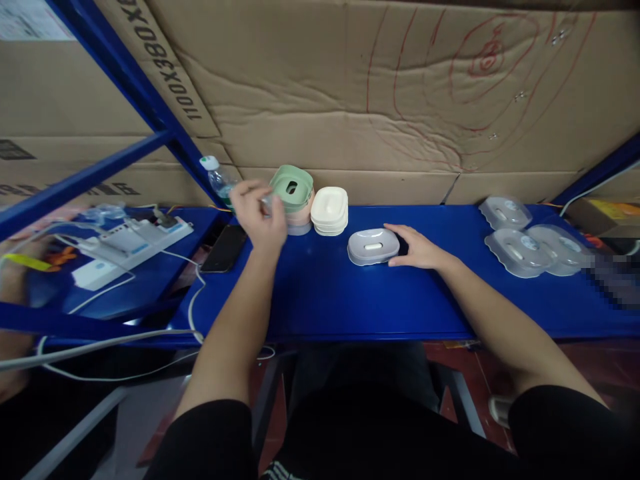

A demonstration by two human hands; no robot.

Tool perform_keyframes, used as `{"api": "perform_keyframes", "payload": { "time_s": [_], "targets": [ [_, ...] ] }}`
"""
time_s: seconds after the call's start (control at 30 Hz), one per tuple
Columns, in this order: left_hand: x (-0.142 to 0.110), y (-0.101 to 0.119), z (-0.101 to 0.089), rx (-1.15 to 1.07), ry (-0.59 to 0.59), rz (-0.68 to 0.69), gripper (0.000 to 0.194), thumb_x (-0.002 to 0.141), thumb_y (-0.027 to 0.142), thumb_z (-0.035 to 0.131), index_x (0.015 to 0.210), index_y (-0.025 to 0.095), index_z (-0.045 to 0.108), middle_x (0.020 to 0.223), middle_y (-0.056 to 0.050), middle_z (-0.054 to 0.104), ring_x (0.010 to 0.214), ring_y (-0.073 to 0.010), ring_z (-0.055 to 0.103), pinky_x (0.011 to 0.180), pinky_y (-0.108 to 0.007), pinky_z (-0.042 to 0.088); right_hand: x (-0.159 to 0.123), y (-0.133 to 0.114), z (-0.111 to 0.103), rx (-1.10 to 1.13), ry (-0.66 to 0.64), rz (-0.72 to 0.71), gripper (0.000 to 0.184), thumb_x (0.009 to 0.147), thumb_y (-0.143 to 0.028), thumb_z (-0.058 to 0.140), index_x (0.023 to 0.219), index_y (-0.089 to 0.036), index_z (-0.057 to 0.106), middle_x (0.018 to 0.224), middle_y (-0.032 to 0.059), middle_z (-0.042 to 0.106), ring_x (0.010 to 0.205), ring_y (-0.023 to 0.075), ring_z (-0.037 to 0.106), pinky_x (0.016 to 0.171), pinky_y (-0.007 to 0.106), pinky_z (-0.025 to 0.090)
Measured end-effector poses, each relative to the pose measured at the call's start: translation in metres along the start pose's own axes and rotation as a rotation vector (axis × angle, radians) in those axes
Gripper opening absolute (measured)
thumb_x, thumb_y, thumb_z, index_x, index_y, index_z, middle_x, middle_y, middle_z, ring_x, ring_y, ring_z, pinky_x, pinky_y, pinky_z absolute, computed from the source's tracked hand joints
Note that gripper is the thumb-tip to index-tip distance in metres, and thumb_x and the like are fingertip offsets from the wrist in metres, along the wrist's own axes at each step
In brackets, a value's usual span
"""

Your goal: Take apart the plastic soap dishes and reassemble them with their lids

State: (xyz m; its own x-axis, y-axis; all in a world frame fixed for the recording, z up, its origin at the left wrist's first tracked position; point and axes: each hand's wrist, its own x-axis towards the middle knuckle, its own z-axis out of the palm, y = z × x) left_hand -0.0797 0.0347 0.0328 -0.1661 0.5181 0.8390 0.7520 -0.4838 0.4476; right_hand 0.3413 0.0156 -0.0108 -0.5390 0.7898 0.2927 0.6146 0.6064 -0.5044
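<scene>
My left hand (256, 215) is raised at the left side of a stack of soap dishes, its fingers pinched on the edge of the tilted green dish (291, 187) on top. Pink and grey dishes lie under it. A stack of cream dishes (329, 209) stands just to the right. My right hand (417, 247) rests on the blue shelf (320, 300), fingers touching the right end of a single grey soap dish (373, 246).
Three grey dishes (520, 250) lie at the far right. A water bottle (218, 177) and black phone (225, 248) sit left of the stacks. Power strips and white cables (125, 243) cover the left end. Cardboard sheets form the back wall.
</scene>
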Motion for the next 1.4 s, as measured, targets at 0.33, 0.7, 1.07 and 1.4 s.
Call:
{"api": "perform_keyframes", "payload": {
  "time_s": [0.33,0.7,1.07,1.4],
  "targets": [
    [-0.054,0.085,0.037,-0.073,-0.669,0.678,0.057,0.093,0.056,0.077,0.135,0.018,0.068,0.144,-0.020,0.065,0.116,-0.0294,0.073,0.075,-0.033,0.062,0.002,-0.011,0.001,0.183,0.172,-0.090,0.055,0.073,-0.064,0.094,0.111,-0.027,0.082,0.135,0.0121,0.078,0.124,0.0352,0.075,0.113,0.058,0.055],
    [-0.049,0.084,0.032,-0.095,-0.858,0.602,0.075,0.085,0.052,0.088,0.147,0.020,0.062,0.145,-0.016,0.067,0.124,-0.0300,0.071,0.093,-0.039,0.062,0.004,-0.018,0.006,0.422,0.278,0.043,0.054,0.063,-0.066,0.097,0.097,-0.026,0.083,0.123,0.0107,0.083,0.118,0.0343,0.079,0.111,0.055,0.057],
    [-0.048,0.080,0.036,-0.181,-0.756,0.569,0.053,0.101,0.047,0.072,0.143,0.016,0.063,0.134,-0.017,0.073,0.124,-0.0283,0.072,0.104,-0.043,0.059,0.006,-0.018,0.003,0.538,0.367,0.049,0.051,0.066,-0.065,0.097,0.095,-0.026,0.082,0.117,0.0108,0.084,0.122,0.0354,0.077,0.104,0.053,0.060],
    [-0.049,0.078,0.040,-0.193,-0.747,0.567,0.054,0.098,0.048,0.074,0.140,0.014,0.066,0.134,-0.018,0.072,0.125,-0.0308,0.070,0.105,-0.048,0.058,0.004,-0.025,0.002,0.391,0.377,-0.010,0.057,0.061,-0.063,0.100,0.099,-0.025,0.080,0.131,0.0138,0.080,0.131,0.0371,0.072,0.116,0.058,0.052]
  ]
}}
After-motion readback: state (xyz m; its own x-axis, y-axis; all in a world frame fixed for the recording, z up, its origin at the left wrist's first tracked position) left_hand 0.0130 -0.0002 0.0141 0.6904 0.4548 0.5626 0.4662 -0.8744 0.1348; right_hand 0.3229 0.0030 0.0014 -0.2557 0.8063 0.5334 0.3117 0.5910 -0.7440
